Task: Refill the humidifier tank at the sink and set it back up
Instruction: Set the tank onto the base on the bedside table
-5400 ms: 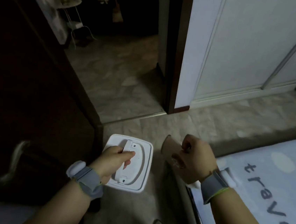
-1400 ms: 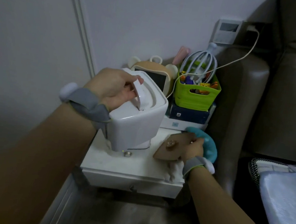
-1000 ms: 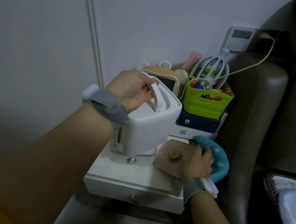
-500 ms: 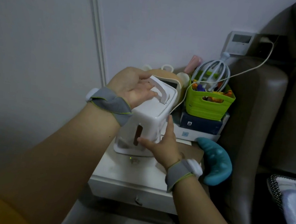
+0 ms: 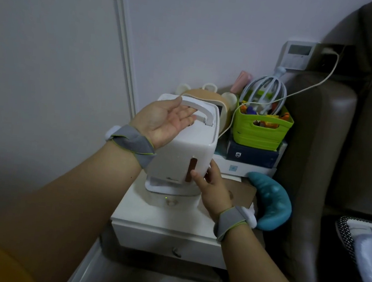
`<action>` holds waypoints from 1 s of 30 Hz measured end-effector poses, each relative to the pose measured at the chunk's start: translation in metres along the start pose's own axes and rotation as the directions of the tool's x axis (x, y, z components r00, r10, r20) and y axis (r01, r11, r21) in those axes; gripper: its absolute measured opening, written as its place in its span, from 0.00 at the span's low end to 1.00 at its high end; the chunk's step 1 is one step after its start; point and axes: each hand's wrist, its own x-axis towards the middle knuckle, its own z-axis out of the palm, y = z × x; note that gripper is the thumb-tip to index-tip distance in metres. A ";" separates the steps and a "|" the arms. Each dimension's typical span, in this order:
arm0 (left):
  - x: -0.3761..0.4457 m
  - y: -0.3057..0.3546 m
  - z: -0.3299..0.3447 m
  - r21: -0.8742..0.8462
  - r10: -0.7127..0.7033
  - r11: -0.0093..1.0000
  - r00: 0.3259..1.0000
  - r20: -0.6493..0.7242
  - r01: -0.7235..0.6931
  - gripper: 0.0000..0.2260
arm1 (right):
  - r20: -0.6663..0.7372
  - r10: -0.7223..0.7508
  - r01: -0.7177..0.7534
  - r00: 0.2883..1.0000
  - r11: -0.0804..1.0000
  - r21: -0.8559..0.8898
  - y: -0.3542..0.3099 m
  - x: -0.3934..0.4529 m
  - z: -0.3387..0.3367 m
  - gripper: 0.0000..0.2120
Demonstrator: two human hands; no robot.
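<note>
1. The left hand [image 5: 168,118] is lying palm up with straight, relaxed fingers slipped under the handle [image 5: 199,106] on top of the tank [image 5: 187,141]; it is touching the handle, not gripping it.
2. The right hand [image 5: 213,185] is pressing its thumb and fingers against the tank's lower right corner, just beside the brown level window [image 5: 190,170]; the fingers are fairly straight and are steadying the wall, not curling round it.
3. Between the two hands the tank is leaning a little to the left, and its bottom edge is meeting the base [image 5: 170,192] directly below; whether it is fully seated cannot be told.
4. A small green light [image 5: 165,198] is glowing on the base, just below the right hand's thumb side.
5. The base is standing on the white bench [image 5: 160,221], which is running under both wrists.
6. To the right of the right hand a brown cardboard piece [image 5: 242,191] and a teal massager [image 5: 270,202] are lying on the bench.
7. Beyond the hands a green basket [image 5: 259,130] is sitting on a dark box [image 5: 251,155], with a cable [image 5: 307,87] trailing up to the wall.
8. Judging from this, the refilling is looking finished and the carrying back done; what is remaining is squaring the tank onto the base, letting go, and possibly switching the unit on.
</note>
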 end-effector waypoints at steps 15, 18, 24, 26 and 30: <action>-0.008 -0.017 -0.015 -0.048 0.016 0.999 0.998 -0.067 -0.019 0.12 | -0.010 -0.031 0.031 0.999 0.999 -0.037 0.016 -0.009 -0.004 0.21; -0.015 -0.020 -0.017 -0.025 0.016 1.000 0.998 -0.059 -0.017 0.13 | 0.014 -0.058 0.058 0.998 0.998 0.010 0.020 -0.011 -0.004 0.23; -0.020 -0.020 -0.017 -0.022 0.027 0.999 0.997 -0.069 -0.029 0.11 | 0.009 -0.075 0.075 0.997 0.997 -0.006 0.026 -0.009 -0.002 0.22; -0.018 -0.021 -0.016 -0.029 0.022 0.999 0.997 -0.075 -0.025 0.12 | -0.007 -0.078 0.077 0.997 0.997 -0.011 0.027 -0.008 -0.004 0.23; -0.017 -0.024 -0.017 -0.045 0.028 0.998 0.994 -0.106 -0.033 0.13 | 0.007 -0.065 0.065 0.998 0.997 -0.035 0.029 -0.007 -0.003 0.28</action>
